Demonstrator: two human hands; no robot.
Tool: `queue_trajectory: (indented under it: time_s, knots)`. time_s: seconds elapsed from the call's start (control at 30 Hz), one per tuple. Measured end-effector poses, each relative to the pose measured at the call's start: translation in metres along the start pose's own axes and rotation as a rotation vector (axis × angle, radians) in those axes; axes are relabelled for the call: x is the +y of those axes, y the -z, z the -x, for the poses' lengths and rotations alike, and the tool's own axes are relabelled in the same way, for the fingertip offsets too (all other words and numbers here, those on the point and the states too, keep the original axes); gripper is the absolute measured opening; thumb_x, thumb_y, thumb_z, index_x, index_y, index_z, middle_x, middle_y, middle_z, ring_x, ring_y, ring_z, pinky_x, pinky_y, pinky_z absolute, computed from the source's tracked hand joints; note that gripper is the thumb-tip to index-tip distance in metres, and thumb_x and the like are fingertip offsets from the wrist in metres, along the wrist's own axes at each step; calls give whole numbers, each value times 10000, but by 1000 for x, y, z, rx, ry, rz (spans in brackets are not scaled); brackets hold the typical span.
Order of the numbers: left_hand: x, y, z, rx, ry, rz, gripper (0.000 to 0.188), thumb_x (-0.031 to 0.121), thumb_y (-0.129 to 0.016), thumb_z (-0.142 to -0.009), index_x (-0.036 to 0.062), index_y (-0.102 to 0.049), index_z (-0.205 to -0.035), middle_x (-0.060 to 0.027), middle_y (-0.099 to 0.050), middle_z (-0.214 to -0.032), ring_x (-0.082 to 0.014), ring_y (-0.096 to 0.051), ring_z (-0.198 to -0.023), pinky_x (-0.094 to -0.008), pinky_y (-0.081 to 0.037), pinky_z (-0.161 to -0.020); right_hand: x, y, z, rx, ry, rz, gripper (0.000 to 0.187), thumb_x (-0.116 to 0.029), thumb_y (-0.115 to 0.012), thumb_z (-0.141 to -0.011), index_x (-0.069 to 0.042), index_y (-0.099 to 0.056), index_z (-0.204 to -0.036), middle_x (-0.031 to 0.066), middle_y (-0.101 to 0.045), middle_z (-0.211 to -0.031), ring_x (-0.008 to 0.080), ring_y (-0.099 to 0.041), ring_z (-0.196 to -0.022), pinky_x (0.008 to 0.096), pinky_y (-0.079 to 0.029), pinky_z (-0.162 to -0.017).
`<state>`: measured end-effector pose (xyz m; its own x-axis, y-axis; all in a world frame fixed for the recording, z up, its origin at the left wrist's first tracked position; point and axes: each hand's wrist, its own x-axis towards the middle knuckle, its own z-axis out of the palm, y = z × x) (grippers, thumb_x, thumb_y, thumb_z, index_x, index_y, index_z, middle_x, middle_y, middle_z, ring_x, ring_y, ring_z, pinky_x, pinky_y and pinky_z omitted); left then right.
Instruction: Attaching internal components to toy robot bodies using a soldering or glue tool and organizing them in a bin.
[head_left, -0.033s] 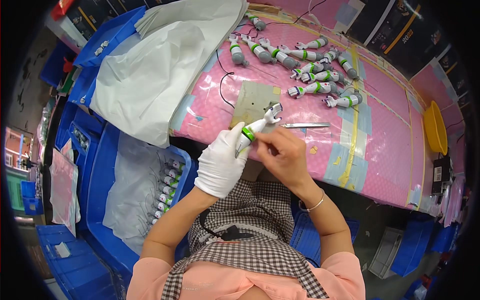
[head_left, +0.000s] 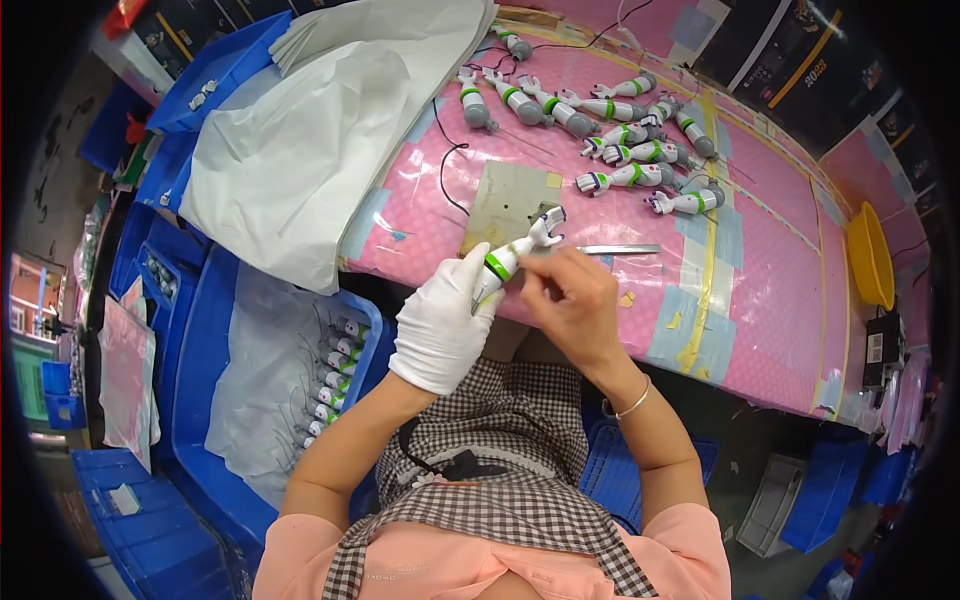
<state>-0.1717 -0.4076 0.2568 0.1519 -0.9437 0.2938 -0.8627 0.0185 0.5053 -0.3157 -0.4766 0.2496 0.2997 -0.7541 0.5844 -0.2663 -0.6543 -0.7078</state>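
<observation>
My left hand [head_left: 440,325], in a white glove, is wrapped round the lower part of a white toy arm [head_left: 522,247] with a green band. The toy arm tilts up to the right, its small hand pointing away from me. Close against its forearm is my bare right hand [head_left: 575,300], thumb and fingers pinched together beside the green band. Whatever the pinch holds is too small to make out. Just beyond my right hand, a slim flat metal tool [head_left: 625,249] lies on the pink-covered table [head_left: 760,340]. A grey plate [head_left: 495,195] lies behind the toy arm.
Several more toy arms [head_left: 640,175] lie across the far table. At the left, white sheeting [head_left: 300,150] drapes over the edge, above a blue bin [head_left: 195,370] with rows of similar parts. A yellow basin [head_left: 869,257] stands at the far right. A black cable [head_left: 443,170] crosses the table.
My right hand has shifted slightly to the right and along the toy arm toward its small hand. My left hand and the toy arm stay almost in place.
</observation>
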Motion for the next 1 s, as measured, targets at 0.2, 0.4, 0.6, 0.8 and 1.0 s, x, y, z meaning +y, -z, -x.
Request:
queue_trajectory:
  time_s: [0.2, 0.4, 0.6, 0.8, 1.0]
  knots:
    - [-2, 0, 0, 3, -25, -54, 472, 142, -656, -772, 76, -489, -1209, -139, -571, -944, -326, -598, -798, -396, -483, -668, 4, -3, -1, 1, 34, 32, 124, 41, -632, -680, 10, -646, -800, 56, -525, -610, 116, -497, -489, 242, -385, -447]
    - [-1, 2, -1, -14, 8, -2, 475, 139, -659, -765, 77, -489, -1205, -143, -569, -944, -330, -598, -810, -400, -484, -677, 1, -2, 0, -38, 23, 8, 109, 40, -630, -677, 8, -632, -782, 51, -526, -606, 107, -494, -488, 242, -381, -441]
    - [0, 4, -1, -40, 38, 19, 477, 142, -660, -765, 75, -488, -1205, -146, -570, -960, -334, -597, -838, -401, -485, -692, -1, -1, -1, -63, 34, 17, 120, 36, -630, -673, 1, -630, -787, 46, -526, -601, 103, -488, -486, 241, -362, -434]
    - [2, 5, -2, -39, 38, 22, 466, 146, -659, -770, 69, -492, -1198, -149, -569, -963, -337, -598, -833, -405, -486, -692, 2, 1, -2, -55, 45, 20, 123, 34, -629, -673, 2, -634, -792, 49, -530, -605, 103, -481, -476, 242, -355, -433]
    - [1, 5, -2, -46, 45, 9, 460, 145, -657, -773, 68, -493, -1196, -148, -570, -963, -337, -599, -828, -407, -485, -688, 2, 1, -4, -54, 52, 20, 123, 35, -629, -673, 3, -639, -792, 50, -528, -598, 103, -476, -470, 241, -355, -429]
